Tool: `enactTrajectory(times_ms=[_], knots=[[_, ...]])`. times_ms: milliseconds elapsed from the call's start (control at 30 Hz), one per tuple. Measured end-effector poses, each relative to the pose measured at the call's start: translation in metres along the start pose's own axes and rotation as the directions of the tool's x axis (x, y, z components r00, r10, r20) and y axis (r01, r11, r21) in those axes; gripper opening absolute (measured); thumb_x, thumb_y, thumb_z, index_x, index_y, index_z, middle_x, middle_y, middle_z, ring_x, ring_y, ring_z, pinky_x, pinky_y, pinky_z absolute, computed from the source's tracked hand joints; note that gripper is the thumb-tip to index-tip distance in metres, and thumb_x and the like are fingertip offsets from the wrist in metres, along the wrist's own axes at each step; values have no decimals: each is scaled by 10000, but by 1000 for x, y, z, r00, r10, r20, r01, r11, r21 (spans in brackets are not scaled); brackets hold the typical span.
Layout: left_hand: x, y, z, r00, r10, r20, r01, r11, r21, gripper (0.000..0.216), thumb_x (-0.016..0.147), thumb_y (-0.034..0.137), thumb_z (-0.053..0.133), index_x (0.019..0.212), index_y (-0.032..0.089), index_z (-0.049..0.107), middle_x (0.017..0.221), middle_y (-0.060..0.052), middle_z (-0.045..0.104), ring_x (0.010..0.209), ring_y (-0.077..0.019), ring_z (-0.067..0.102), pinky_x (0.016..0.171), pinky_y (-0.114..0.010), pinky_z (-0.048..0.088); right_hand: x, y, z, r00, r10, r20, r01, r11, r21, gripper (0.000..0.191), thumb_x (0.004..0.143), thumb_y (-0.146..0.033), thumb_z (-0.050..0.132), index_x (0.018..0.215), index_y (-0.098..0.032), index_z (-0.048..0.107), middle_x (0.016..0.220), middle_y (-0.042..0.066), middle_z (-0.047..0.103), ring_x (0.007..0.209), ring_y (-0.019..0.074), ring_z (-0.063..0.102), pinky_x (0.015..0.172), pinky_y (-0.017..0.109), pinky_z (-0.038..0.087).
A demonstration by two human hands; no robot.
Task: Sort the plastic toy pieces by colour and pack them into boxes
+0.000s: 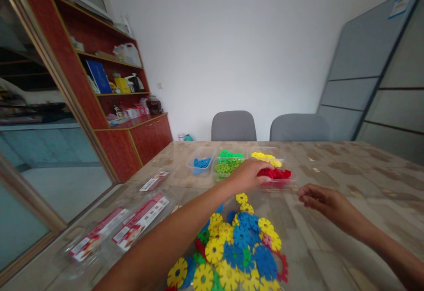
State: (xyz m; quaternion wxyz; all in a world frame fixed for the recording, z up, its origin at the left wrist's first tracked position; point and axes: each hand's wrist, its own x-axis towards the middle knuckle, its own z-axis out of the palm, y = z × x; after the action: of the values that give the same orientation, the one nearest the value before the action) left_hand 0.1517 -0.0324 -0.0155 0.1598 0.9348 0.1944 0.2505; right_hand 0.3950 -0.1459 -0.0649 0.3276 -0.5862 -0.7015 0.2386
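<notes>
My left hand (249, 174) reaches forward over the table and rests at the clear tray of red pieces (276, 177), fingers curled around a red piece at the tray's near left edge. My right hand (323, 200) hovers just right of that tray, fingers loosely curled with nothing seen in them. A heap of yellow, blue, green and red snowflake discs (236, 249) lies on the table under my left forearm. Behind the red tray stand trays of blue pieces (201, 163), green pieces (228, 165) and yellow pieces (266, 157).
Several clear lids with red-and-white labels (141, 220) lie at the left on the marbled table (351, 171). Two grey chairs (233, 126) stand at the far edge. A red wooden shelf unit (109, 96) fills the left wall; grey panels (377, 70) lean at the right.
</notes>
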Motion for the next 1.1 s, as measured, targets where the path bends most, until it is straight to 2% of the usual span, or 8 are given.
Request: enactTrajectory(times_ms=[133, 233, 367, 500, 600, 733, 900, 1100], knots=[[35, -13, 11, 999, -50, 9, 49, 999, 13, 375, 790, 116, 669, 1163, 102, 645, 1229, -150, 645, 1135, -274, 581, 1012, -385, 394, -4, -6, -3, 999, -11, 37, 13, 999, -44, 423, 852, -581, 512, 852, -174, 624, 795, 68, 652, 727, 216, 613, 648, 304, 474], [31, -18, 14, 996, -88, -10, 88, 996, -14, 332, 800, 90, 617, 1129, 106, 662, 1191, -139, 668, 1102, -262, 602, 983, -373, 421, -5, -9, -7, 999, -27, 38, 29, 998, -62, 338, 884, -487, 488, 890, -176, 621, 826, 61, 654, 743, 204, 610, 662, 295, 459], [-9, -12, 7, 993, -114, -9, 113, 989, -93, 307, 814, 102, 582, 1102, 167, 670, 1144, -67, 694, 1045, -214, 624, 918, -327, 460, -7, -15, -6, 994, -45, 100, 54, 995, -89, 250, 891, -406, 488, 864, -190, 612, 785, 32, 637, 718, 184, 588, 621, 267, 425], [-67, 3, -13, 990, -134, 33, 137, 975, -174, 277, 841, 149, 559, 1096, 176, 663, 1111, -51, 699, 960, -187, 644, 786, -278, 498, -25, -42, 10, 935, -21, 354, 62, 993, -104, 125, 827, -249, 538, 883, -194, 636, 765, 21, 644, 697, 174, 585, 609, 254, 426], [-111, 11, -35, 975, -202, 94, 216, 960, -176, 246, 888, 235, 543, 1104, 202, 657, 1108, -45, 692, 954, -186, 633, 787, -288, 488, -48, -76, 27, 864, 84, 496, -19, 991, -135, 287, 718, -197, 634, 1000, -234, 672, 917, 44, 687, 802, 212, 636, 679, 284, 484], [-164, 8, -61, 931, -337, 138, 343, 939, -17, 243, 891, 262, 550, 1109, 218, 648, 967, -32, 687, 814, -174, 618, 709, -278, 459, -71, -111, 48, 858, 40, 511, 15, 995, -102, 442, 683, -234, 705, 1116, -309, 659, 1090, 53, 690, 948, 274, 645, 808, 347, 504], [-207, 2, -71, 899, -370, 232, 375, 927, 27, 190, 878, 281, 578, 1048, 226, 641, 984, -31, 638, 861, -187, 586, 766, -281, 435, -71, -98, 71, 871, 0, 492, 90, 983, -158, 349, 734, -242, 652, 1082, -271, 660, 1077, 81, 685, 945, 284, 641, 829, 382, 504], [-208, 13, -56, 871, -355, 341, 359, 932, 52, 227, 841, 278, 650, 1067, 262, 635, 1019, -23, 605, 919, -204, 568, 804, -288, 411, -49, -73, 84, 886, -24, 462, 173, 943, -284, 275, 790, -190, 560, 1057, -201, 627, 1089, 118, 652, 896, 270, 639, 788, 395, 504]])
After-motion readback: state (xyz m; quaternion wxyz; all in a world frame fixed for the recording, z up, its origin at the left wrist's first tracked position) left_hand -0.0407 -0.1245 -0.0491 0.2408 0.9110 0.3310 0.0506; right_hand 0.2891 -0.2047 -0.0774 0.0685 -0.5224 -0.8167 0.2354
